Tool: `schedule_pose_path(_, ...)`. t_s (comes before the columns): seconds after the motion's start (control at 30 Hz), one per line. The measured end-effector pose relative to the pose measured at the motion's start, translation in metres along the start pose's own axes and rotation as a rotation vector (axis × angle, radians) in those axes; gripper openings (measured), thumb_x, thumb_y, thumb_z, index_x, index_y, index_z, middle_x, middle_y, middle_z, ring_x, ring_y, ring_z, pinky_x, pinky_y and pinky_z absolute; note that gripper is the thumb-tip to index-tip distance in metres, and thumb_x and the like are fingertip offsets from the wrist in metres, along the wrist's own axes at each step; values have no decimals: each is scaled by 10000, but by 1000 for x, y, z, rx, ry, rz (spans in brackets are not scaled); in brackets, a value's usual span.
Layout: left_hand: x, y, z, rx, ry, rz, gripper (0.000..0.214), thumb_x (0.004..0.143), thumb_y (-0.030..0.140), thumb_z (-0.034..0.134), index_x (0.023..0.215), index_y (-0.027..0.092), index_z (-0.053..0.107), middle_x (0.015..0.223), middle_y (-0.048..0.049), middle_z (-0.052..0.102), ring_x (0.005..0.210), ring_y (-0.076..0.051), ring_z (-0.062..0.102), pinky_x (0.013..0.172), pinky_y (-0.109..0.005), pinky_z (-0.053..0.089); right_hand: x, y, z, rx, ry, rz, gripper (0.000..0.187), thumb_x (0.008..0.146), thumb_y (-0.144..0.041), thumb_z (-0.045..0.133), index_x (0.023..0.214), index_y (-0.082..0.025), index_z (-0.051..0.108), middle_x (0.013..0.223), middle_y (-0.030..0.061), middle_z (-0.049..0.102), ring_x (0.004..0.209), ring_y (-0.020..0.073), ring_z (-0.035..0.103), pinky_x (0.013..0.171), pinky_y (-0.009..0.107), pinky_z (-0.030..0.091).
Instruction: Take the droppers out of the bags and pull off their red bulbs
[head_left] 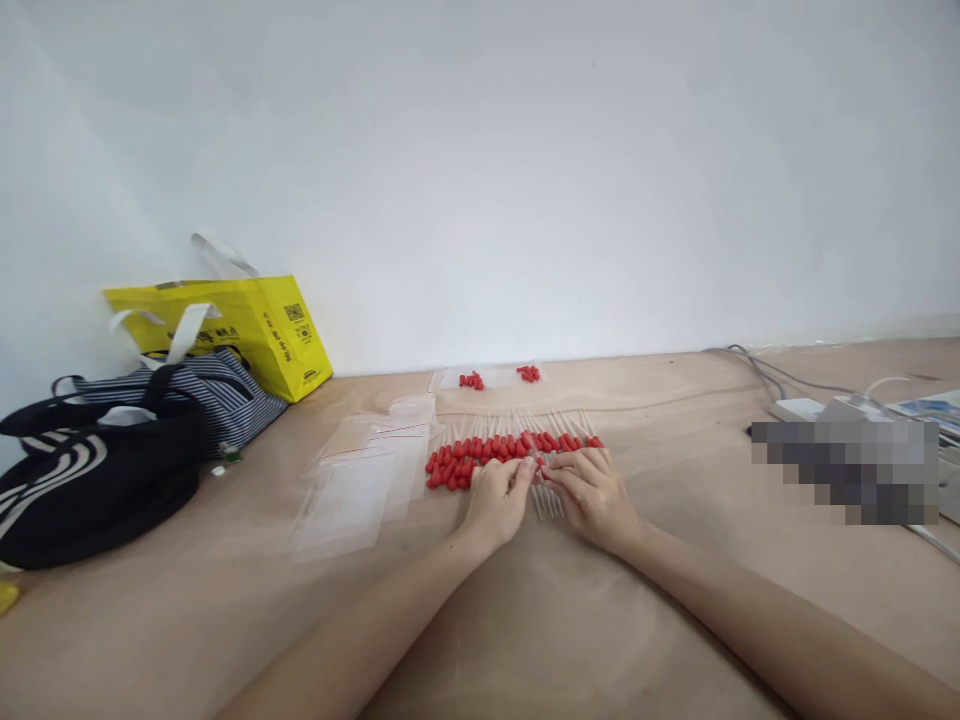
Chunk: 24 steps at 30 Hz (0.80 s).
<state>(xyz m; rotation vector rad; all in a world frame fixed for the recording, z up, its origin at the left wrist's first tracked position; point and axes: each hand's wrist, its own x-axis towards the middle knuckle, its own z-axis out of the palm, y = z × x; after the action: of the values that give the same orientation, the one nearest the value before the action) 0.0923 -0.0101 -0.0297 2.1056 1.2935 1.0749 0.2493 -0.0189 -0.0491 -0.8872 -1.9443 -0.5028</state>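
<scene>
- Left hand [501, 495] and right hand [592, 490] pinch a small red piece [539, 463] between fingertips, beside red-tipped sticks [491, 447] on the table [675, 440].
- Clear bags [349, 500] overlap flat, left.
- Behind, two red clusters [472, 381] lie on or in clear plastic [499, 378]; cannot tell which.

Plain whitish wall [525, 180], pale wooden tabletop [637, 640], soft even light, possibly a room corner [86, 140] at left

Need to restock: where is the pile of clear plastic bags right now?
In the head view, the pile of clear plastic bags lies left of the left hand, beside the red-tipped sticks and right of the black bag.
</scene>
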Motion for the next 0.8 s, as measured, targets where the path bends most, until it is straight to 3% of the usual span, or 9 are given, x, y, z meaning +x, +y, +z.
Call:
schedule_pose_path(0.13, 6, 0, 15, -388, -21, -219, 246, 795, 319, 450, 802, 134, 612, 783, -60, 668, 743, -180, 610, 663, -290, 457, 0, -7, 1, 14, 17, -94, 110, 802, -158, 486, 796, -174, 595, 798, 24, 620, 716, 128, 486, 676, 287, 322)
schedule_pose_path(0.3, 6, 2, 10, -385, -7, -246, 195, 768, 261, 489, 836, 114, 598, 801, -87, 662, 717, -172, 608, 636, -284, 460, 0, -4, -1, 2, -31, -153, 102, 775, -160, 523, 846, -181, 593, 811, 12, 629, 708, 129, 489, 688, 297, 334)
schedule_pose_path(0.37, 4, -1, -3, -222, 38, -143, 153, 750, 245, 520, 824, 141, 606, 781, -63, 656, 721, -177, 586, 658, -308, 435, 1, -2, -4, -10, -21, -159, 121, 773, -183, 535, 880, -182, 592, 822, 19, 631, 729, 134, 501, 701, 300, 347)
schedule_pose_path(0.47, -3, -11, -25, 298, 132, 262, 118, 764, 234, 526, 827, 194, 618, 725, -20, 648, 724, -183, 542, 688, -342, 370, 3, -1, -7, -62, 34, -167, 171, 774, -182, 539, 939, -172, 582, 884, 39, 637, 847, 153, 524, 779, 317, 355)
schedule_pose_path(0.57, -12, -23, -44, 623, 144, 614, 132, 804, 191, 487, 847, 201, 612, 714, -5, 650, 681, -155, 526, 692, -333, 334, 5, -2, -5, -129, -44, -198, 285, 794, -188, 513, 1077, -156, 531, 1029, 60, 611, 1016, 176, 487, 897, 357, 307)
schedule_pose_path(0.67, -19, -30, -52, 763, 130, 766, 155, 819, 141, 463, 868, 190, 602, 695, 2, 646, 660, -134, 525, 716, -325, 328, 7, -4, 2, -154, -145, -215, 296, 816, -206, 482, 1106, -159, 517, 1038, 48, 615, 1052, 188, 476, 978, 424, 216)
schedule_pose_path(0.8, -21, -32, -51, 819, 132, 828, 154, 817, 135, 469, 885, 184, 598, 685, 9, 644, 663, -135, 539, 715, -330, 337, 5, -5, 10, -146, -147, -214, 194, 826, -175, 470, 987, -178, 578, 855, 9, 666, 1000, 181, 516, 1005, 481, 146)
